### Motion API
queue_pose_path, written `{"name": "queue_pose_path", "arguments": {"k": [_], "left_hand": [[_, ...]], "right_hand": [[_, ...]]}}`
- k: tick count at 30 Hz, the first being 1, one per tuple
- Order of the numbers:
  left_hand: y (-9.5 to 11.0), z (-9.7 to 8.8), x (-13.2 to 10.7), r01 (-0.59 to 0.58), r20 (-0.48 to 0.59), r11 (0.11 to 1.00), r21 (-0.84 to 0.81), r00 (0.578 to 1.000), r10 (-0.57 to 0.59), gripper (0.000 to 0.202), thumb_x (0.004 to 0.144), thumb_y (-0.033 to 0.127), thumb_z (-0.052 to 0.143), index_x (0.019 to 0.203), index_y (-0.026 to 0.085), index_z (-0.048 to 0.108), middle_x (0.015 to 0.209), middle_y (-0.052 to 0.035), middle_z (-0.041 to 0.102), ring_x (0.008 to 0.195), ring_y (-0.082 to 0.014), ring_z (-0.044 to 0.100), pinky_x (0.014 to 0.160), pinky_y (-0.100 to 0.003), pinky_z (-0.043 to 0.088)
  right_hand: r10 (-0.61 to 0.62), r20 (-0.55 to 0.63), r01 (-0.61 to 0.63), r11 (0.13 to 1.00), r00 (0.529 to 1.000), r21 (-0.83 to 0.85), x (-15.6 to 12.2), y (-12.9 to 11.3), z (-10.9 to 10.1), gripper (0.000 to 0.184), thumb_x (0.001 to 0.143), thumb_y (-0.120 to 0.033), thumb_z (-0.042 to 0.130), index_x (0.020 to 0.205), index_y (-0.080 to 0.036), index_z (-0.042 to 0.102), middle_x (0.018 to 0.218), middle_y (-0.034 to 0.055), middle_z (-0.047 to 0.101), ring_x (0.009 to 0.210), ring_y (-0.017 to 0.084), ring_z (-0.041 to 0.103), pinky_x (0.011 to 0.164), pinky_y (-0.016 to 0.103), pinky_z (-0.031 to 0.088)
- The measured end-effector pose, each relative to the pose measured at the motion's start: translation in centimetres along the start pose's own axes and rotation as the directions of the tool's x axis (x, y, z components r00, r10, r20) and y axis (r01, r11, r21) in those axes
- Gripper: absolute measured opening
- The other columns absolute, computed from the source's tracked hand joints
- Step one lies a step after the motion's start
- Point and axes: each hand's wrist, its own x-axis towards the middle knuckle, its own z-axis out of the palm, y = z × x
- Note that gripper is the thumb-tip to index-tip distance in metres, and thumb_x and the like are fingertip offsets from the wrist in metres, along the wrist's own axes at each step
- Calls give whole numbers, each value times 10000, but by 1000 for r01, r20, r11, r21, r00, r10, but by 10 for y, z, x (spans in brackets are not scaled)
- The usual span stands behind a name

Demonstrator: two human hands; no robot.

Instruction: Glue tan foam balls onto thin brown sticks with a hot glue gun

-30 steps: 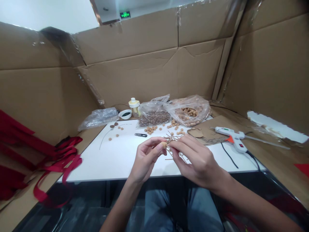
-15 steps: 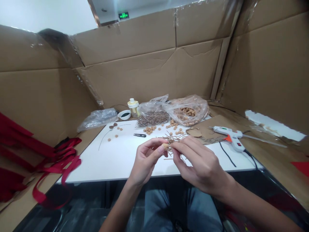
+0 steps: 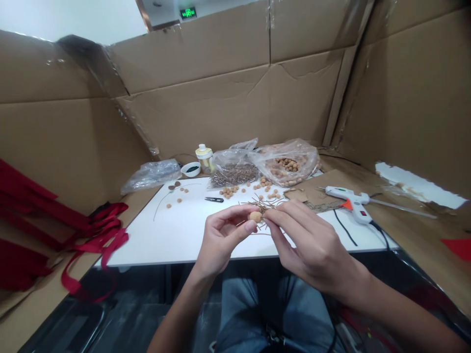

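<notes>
Between the thumb and fingers of my left hand [image 3: 226,235] is a small tan ball [image 3: 255,216], held above the white board. My right hand [image 3: 307,240] is closed in a pinch at the ball's right side; what its fingertips hold is too small and covered to make out. Behind and under the fingers lies a loose pile of thin brown stems [image 3: 263,206]. More tan balls [image 3: 230,191] sit in a cluster beyond the hands, beside a pair of black thread snips [image 3: 214,199].
A hot glue gun [image 3: 353,202] lies at right on cardboard, its cord trailing. At the back stand a bag of stems [image 3: 235,174], a bag of balls [image 3: 289,164], a bottle [image 3: 204,158] and a white bowl [image 3: 191,169]. Red ribbon [image 3: 110,245] hangs at left.
The tan ball shows more fully between the left fingers, and the right fingertips have drawn slightly to the right of it. The whole view has shifted a little.
</notes>
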Motion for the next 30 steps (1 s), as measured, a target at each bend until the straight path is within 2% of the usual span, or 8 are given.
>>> {"name": "queue_pose_path", "arguments": {"k": [5, 9, 17, 23, 30], "left_hand": [[-1, 0, -4, -61, 37, 998, 33, 998, 60, 199, 689, 213, 798, 887, 211, 775, 852, -43, 717, 705, -120, 611, 670, -208, 520], [-1, -1, -7, -83, 47, 995, 61, 996, 80, 177, 710, 248, 785, 878, 195, 769, 864, -51, 711, 722, -132, 612, 675, -219, 516], [4, 3, -12, -170, 74, 975, 145, 984, 161, 92, 819, 216, 680, 877, 195, 749, 866, -32, 684, 805, -126, 611, 716, -181, 500], [7, 6, -17, -213, 72, 959, 185, 976, 203, 73, 843, 185, 645, 862, 172, 715, 827, -23, 668, 738, -105, 604, 679, -171, 505], [5, 12, -21, -273, 40, 931, 243, 962, 271, 66, 861, 168, 618, 823, 169, 672, 767, 2, 612, 680, -71, 558, 627, -136, 468]], "right_hand": [[-17, 32, 18, 999, 999, -32, 0, -5, -7, 187, 886, -15, 488, 795, -57, 646, 708, 126, 607, 673, 215, 483, 612, 357, 431], [-20, 46, 20, 1000, 999, -18, 0, -8, -11, 214, 886, -4, 466, 783, -69, 642, 734, 130, 609, 683, 211, 472, 606, 352, 427], [-17, 93, 17, 1000, 995, 4, 0, -11, -12, 191, 821, 29, 460, 865, -33, 634, 748, 120, 566, 711, 218, 452, 628, 350, 420], [-14, 143, 10, 1000, 990, 26, 1, -14, -13, 199, 806, 28, 461, 897, -30, 629, 777, 106, 547, 721, 208, 426, 639, 338, 399], [27, 131, -40, 994, 991, 103, 2, -19, -11, 187, 820, 45, 481, 892, -11, 645, 777, 121, 591, 729, 206, 478, 650, 334, 424]]}}
